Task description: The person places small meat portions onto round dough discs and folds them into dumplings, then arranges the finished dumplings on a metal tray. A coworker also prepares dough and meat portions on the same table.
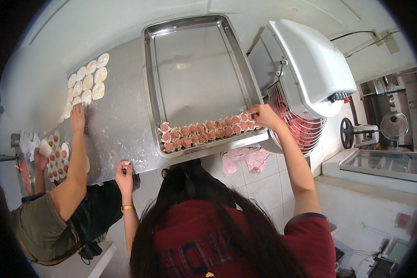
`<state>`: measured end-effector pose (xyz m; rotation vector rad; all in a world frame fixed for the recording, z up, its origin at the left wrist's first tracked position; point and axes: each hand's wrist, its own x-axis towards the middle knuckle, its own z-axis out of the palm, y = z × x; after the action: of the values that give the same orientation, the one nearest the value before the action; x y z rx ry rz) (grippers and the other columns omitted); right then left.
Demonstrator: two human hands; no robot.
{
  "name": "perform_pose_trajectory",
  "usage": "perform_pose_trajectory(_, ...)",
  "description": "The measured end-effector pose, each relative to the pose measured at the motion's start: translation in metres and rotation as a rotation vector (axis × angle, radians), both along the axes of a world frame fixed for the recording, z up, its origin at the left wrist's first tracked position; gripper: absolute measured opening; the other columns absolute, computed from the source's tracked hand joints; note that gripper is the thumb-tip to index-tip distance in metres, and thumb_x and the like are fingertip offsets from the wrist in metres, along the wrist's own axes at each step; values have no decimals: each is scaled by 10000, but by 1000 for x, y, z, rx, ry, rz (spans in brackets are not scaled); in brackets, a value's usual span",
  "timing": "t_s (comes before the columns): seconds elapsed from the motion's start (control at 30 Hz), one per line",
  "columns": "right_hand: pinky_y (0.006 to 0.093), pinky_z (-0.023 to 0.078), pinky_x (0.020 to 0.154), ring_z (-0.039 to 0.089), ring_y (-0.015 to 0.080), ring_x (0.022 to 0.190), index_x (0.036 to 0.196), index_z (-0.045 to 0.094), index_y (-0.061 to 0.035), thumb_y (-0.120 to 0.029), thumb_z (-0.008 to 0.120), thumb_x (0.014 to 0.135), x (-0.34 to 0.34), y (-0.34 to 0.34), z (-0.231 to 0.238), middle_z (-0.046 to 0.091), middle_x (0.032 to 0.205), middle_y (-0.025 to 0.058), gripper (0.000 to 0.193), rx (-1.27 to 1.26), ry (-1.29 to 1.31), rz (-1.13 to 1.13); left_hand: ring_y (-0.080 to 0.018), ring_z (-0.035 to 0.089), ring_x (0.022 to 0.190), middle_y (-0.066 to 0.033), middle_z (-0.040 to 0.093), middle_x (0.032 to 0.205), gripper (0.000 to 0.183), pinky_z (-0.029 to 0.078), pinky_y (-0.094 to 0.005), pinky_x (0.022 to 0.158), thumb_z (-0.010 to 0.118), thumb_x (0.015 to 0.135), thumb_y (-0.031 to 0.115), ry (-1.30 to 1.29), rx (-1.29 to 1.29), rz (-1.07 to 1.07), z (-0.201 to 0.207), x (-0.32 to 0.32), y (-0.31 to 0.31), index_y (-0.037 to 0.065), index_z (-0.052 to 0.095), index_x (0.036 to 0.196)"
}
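My right hand (264,116) reaches to the right end of the rows of open-topped meat dumplings (204,133), its fingertips pinched on the end dumpling of the back row. Pink filling shows inside pale wrappers, and the dumplings stand packed along the near side of a large steel tray (152,88). At the near edge of the table, left of the tray, my left hand (124,176) is closed with its fingers curled together. Whatever it may hold is too small to make out.
Flour dusts the steel table (125,92). Round wrappers (88,82) lie at the far left, where a co-worker's hand (78,116) touches them; the other holds a wrapper near filled ones (58,155). A white mixer (306,65) with a wire guard stands right of the tray.
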<state>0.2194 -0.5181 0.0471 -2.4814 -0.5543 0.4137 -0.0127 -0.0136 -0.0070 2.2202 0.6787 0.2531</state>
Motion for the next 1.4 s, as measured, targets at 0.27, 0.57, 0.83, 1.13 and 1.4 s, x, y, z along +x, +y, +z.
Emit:
perform_pose_trajectory(0.27, 400, 491, 678, 636, 328, 716, 1144, 616, -60, -108, 648, 700, 0, 5, 17, 650, 822, 204, 448, -121, 14, -88, -106, 545, 668, -61, 607, 738, 182, 469, -280, 633, 621, 845, 153, 68, -39, -21, 7, -5, 5, 33, 623, 983)
perform_pose_trajectory(0.57, 317, 492, 780, 642, 265, 864, 1092, 602, 30, 121, 456, 722, -1, 17, 38, 627, 984, 221, 408, 149, -53, -137, -217, 658, 757, -148, 673, 822, 201, 502, -303, 696, 612, 801, 126, -38, 96, 398, 10, -25, 53, 1, 646, 954)
perform_pose_trajectory(0.83, 324, 485, 775, 627, 294, 862, 1046, 610, 15, 101, 507, 714, -21, 117, 75, 623, 1001, 172, 358, 201, -124, 28, -357, 575, 903, -198, 620, 919, 267, 460, -430, 800, 655, 766, 170, 101, 334, 648, -1, -25, 175, 1, 627, 971)
perform_pose_trajectory(1.13, 343, 478, 777, 606, 323, 839, 1021, 617, 2, 77, 511, 722, -72, 255, 69, 619, 970, 155, 326, 282, -5, 271, -257, 514, 1137, -105, 523, 1223, 349, 388, -366, 983, 515, 898, 231, -747, -471, 765, -10, -5, 186, 15, 469, 1169)
perform_pose_trajectory(1.4, 297, 485, 775, 616, 205, 840, 1055, 624, -2, -18, 564, 779, -102, 330, 26, 645, 965, 113, 282, 438, 267, 231, -289, 556, 1099, -215, 510, 1205, 339, 489, -397, 939, 420, 882, 110, -672, -1392, 550, 8, -29, 155, -101, 424, 1147)
